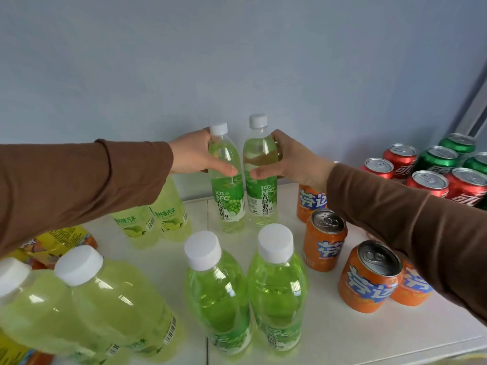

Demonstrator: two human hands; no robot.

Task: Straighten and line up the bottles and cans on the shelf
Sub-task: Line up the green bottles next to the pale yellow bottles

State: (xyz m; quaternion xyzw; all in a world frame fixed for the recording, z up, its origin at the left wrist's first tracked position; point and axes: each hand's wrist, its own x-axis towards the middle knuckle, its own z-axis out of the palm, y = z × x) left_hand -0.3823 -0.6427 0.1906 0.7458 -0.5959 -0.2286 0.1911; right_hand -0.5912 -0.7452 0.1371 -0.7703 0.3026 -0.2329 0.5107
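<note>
Two green grape-drink bottles stand upright side by side at the back of the white shelf (237, 338). My left hand (196, 154) grips the left back bottle (227, 191) around its upper body. My right hand (290, 160) grips the right back bottle (261, 180) the same way. Closer to me stand two more green bottles (217, 288) (278, 283), both upright with white caps. Pale lime-soda bottles (105, 299) stand at the left, with two more (155, 222) behind them under my left sleeve.
Orange soda cans (369, 277) (324, 239) stand loosely at the right under my right arm. Red cans (428, 185) and green cans (437, 158) fill the back right corner. A yellow-orange bottle (56, 242) is at the far left. A plain wall rises behind the shelf.
</note>
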